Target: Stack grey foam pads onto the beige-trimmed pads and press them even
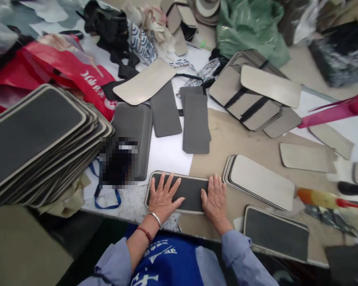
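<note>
A dark grey rounded rectangular panel with a pale rim (pixel 192 194) lies flat at the table's front edge. My left hand (pixel 163 197) rests on its left part, palm down with the fingers spread. Over its right end lies my right hand (pixel 215 199), flat, with the fingers stretched out side by side and the thumb apart. Neither hand grips anything. Just right of my right hand is a short stack of beige panels (pixel 262 182). Another dark panel with a pale rim (pixel 276 233) lies nearer the front edge.
At left, a tall leaning stack of dark panels (pixel 35 135) overhangs the table edge. Grey strips (pixel 196 123) and a grey case (pixel 143 139) lie beyond my hands. Strapped beige panels (pixel 244 97) sit farther back. A brush-like tool with an orange handle (pixel 316 197) lies right.
</note>
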Available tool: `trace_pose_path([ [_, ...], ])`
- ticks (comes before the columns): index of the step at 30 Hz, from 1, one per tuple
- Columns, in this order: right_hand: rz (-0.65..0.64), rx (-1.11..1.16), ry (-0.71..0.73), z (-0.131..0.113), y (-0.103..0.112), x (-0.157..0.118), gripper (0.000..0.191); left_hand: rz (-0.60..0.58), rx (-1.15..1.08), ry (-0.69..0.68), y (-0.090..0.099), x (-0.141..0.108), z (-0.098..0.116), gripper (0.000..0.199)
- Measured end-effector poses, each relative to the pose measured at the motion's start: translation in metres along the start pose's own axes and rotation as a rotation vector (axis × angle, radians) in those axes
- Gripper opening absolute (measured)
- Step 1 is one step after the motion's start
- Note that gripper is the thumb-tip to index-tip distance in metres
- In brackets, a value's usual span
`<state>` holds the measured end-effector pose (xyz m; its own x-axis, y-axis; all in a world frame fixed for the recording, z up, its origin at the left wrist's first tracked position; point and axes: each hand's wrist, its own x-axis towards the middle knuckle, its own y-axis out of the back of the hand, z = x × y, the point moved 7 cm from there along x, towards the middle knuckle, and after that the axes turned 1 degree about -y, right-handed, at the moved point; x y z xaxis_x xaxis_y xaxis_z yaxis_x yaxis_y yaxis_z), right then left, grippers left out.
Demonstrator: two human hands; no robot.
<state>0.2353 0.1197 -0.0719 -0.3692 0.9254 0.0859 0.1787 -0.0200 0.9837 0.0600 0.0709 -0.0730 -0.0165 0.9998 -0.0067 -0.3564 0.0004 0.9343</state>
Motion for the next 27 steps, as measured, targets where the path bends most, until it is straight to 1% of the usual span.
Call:
trace_pose_path([
  [2, 0.005, 0.059, -0.026, -0.023, 0.004, 0.0, 0.067, -0.015, 0.001, -0.01, -0.002, 0.001, 0.001, 0.061],
  [5, -0.056, 0.268, 0.082, -0.069, -0.001, -0.001, 0.072, -0.049, -0.006, -0.012, -0.006, 0.0, 0.0, 0.058],
  [6, -0.067, 0.329, 0.124, -0.079, -0.003, -0.003, 0.074, -0.058, -0.005, -0.01, -0.006, 0.0, 0.0, 0.057],
  [7, -0.069, 0.374, 0.154, -0.083, -0.005, -0.004, 0.074, -0.062, 0.0, -0.01, -0.006, 0.0, 0.0, 0.056],
  [8, -0.059, 0.402, 0.163, -0.081, -0.005, -0.006, 0.073, -0.061, 0.01, -0.01, -0.006, 0.0, 0.0, 0.056],
  [10, -0.019, 0.412, 0.124, -0.062, -0.004, -0.01, 0.07, -0.049, 0.04, -0.015, -0.004, 0.0, 0.001, 0.057],
  [14, 0.043, 0.385, -0.014, -0.011, 0.002, -0.019, 0.063, -0.036, 0.103, -0.039, -0.002, 0.001, 0.005, 0.059],
  [18, 0.107, 0.37, -0.091, 0.015, 0.006, -0.029, 0.058, -0.035, 0.125, -0.049, -0.002, 0.003, 0.008, 0.059],
  [21, 0.186, 0.315, -0.24, 0.039, 0.008, -0.044, 0.053, -0.035, 0.088, -0.053, -0.001, 0.004, 0.007, 0.058],
  [23, 0.226, 0.245, -0.34, 0.057, 0.012, -0.057, 0.048, -0.012, 0.022, -0.052, 0.003, 0.003, 0.001, 0.055],
  [24, 0.225, 0.212, -0.358, 0.062, 0.013, -0.062, 0.045, 0.009, -0.02, -0.04, 0.007, 0.0, -0.003, 0.054],
  [25, 0.207, 0.185, -0.355, 0.066, 0.014, -0.066, 0.042, 0.036, -0.066, -0.016, 0.011, -0.003, -0.01, 0.053],
  [27, 0.153, 0.159, -0.329, 0.068, 0.016, -0.071, 0.037, 0.082, -0.162, 0.076, 0.019, -0.013, -0.027, 0.053],
])
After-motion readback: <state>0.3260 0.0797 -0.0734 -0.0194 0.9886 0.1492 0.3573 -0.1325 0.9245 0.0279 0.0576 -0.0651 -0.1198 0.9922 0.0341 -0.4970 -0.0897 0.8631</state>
